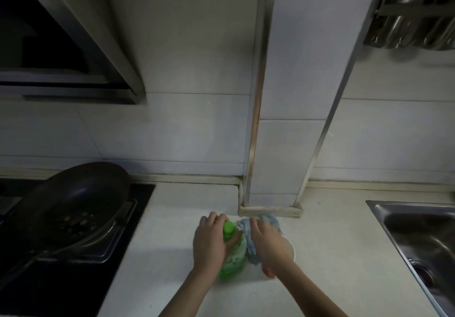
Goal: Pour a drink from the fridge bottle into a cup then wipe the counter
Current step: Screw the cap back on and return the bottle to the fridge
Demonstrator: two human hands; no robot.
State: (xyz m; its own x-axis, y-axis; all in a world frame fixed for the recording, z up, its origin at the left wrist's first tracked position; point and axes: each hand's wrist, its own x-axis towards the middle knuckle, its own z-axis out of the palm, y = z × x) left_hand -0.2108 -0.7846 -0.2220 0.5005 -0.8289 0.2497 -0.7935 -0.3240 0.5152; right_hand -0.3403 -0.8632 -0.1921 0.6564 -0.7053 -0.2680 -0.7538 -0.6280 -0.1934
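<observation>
- The kitchen is dim and grey.
- The white counter [172, 218] is the brightest part; the stove [61, 289] and pan [78, 193] on the left are almost black.
- The left hand [209, 242] round the green bottle [235, 263] drops a soft shadow on the counter.
- The sink [378, 208] rim shines a little.
- Straight wall lines lean and bend near the edges.
- Everything looks fuzzy.

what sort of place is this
Most likely a home kitchen: a dark pan sits on a stove at the left, a steel sink is set into the counter at the right, and a range hood hangs above the stove.
</observation>
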